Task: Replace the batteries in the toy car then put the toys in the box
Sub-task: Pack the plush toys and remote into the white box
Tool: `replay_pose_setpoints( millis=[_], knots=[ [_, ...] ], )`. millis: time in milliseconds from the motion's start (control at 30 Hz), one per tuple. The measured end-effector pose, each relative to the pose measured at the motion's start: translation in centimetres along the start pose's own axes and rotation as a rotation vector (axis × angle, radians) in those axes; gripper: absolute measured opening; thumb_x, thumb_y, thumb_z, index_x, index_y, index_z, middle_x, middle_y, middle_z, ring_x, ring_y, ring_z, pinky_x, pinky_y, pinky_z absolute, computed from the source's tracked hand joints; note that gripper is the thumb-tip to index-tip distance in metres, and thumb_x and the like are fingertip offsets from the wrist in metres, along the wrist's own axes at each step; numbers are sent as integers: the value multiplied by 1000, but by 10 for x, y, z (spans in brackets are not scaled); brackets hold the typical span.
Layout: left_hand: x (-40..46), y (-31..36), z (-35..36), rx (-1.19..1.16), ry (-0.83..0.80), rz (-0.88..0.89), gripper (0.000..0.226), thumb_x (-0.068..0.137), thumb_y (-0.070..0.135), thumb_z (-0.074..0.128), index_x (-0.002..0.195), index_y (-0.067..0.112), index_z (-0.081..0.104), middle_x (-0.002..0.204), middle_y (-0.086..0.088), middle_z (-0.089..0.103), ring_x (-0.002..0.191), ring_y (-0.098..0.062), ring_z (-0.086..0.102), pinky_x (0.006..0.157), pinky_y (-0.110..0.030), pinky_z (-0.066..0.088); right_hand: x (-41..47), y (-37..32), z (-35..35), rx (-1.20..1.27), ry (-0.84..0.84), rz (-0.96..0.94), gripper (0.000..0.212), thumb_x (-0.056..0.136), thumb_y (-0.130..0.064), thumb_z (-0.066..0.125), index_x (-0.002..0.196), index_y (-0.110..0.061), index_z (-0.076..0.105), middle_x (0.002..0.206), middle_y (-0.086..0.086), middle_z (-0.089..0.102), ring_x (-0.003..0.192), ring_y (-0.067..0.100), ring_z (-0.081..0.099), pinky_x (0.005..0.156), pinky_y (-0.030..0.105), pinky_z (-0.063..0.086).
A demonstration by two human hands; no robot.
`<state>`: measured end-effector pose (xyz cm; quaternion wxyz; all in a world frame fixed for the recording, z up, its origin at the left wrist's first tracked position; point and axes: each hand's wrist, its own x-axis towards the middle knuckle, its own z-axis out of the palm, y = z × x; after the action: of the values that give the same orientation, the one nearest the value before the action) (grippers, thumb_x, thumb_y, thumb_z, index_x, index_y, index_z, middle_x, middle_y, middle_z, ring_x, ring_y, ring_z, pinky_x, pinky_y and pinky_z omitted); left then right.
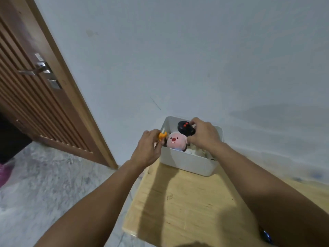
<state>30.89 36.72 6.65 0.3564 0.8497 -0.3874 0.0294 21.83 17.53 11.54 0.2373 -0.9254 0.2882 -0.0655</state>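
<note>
A white box point(190, 162) stands at the far end of a light wooden table point(178, 207), against the wall. Inside it sit a pink plush toy point(175, 141) with a red nose, a black toy point(185, 129) with red dots, and something pale at the right. My left hand point(147, 150) is at the box's left rim and pinches a small orange toy point(162, 135). My right hand point(203, 135) reaches into the box with curled fingers, gripping the black toy and touching the plush. The toy car is not clearly visible.
A brown slatted door point(35, 90) with a metal handle point(35, 69) stands at the left. Grey marbled floor point(44, 184) lies beside the table. A white wall point(178, 50) rises right behind the box. A dark blue object point(267, 236) sits at the table's near right.
</note>
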Motion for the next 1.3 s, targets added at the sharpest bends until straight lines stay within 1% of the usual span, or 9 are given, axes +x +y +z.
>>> replay_pose_setpoints(
  millis=[267,400,533,667,767,967,1067,1167,1300],
  knots=[
    [49,25,14,-74,4,-35,24,100,21,43,106,9,62,77,1,52,90,-22,45,77,-34,37,-2,51,3,-275,-80,73,40,80,-31,68,117,-23,57,113,8,65,105,31,60,78,32,44],
    [69,20,29,-9,-69,6,30,99,29,42,114,18,66,93,-9,67,94,-30,48,84,-41,41,0,55,5,-420,-172,2,40,83,-33,63,122,-27,56,117,2,64,114,25,57,92,36,39],
    [84,12,43,64,-165,6,34,96,30,45,122,25,67,98,-11,63,100,-33,46,88,-42,43,5,57,10,-451,-306,-54,37,84,-26,62,121,-30,60,118,4,64,111,26,58,87,34,45],
    [94,4,55,54,-228,32,36,83,23,49,109,24,73,78,-5,58,83,-29,50,82,-33,46,11,62,16,-377,-420,-42,44,82,-14,60,123,-29,60,122,8,62,110,30,58,84,31,47],
    [101,3,68,54,-325,-11,37,84,10,56,115,21,72,92,-7,68,93,-25,62,77,-17,37,17,64,16,-354,-433,-34,44,80,-14,63,122,-27,60,120,7,62,108,29,59,84,31,49],
    [117,5,100,169,-515,22,41,85,23,53,123,19,68,111,-11,69,109,-28,57,90,-20,35,20,69,20,-391,-407,-40,37,82,-12,61,119,-20,58,115,11,61,103,31,60,85,39,53],
    [119,8,110,277,-557,36,27,82,21,58,104,19,73,107,-9,68,102,-26,59,83,-23,41,21,69,19,-380,-414,-44,39,81,-7,60,119,-16,58,114,12,62,102,31,61,84,38,53],
    [123,3,125,310,-587,58,9,78,21,56,80,29,59,90,2,68,95,-21,61,83,-24,39,22,69,18,-357,-431,-29,43,78,-5,61,120,-15,58,114,14,62,102,31,61,84,38,53],
    [127,-13,145,362,-662,161,14,70,23,59,80,29,65,85,8,67,95,-18,59,85,-25,33,22,69,19,-338,-457,-8,46,78,-9,62,123,-16,56,116,13,61,104,32,60,88,37,52]
  ],
)
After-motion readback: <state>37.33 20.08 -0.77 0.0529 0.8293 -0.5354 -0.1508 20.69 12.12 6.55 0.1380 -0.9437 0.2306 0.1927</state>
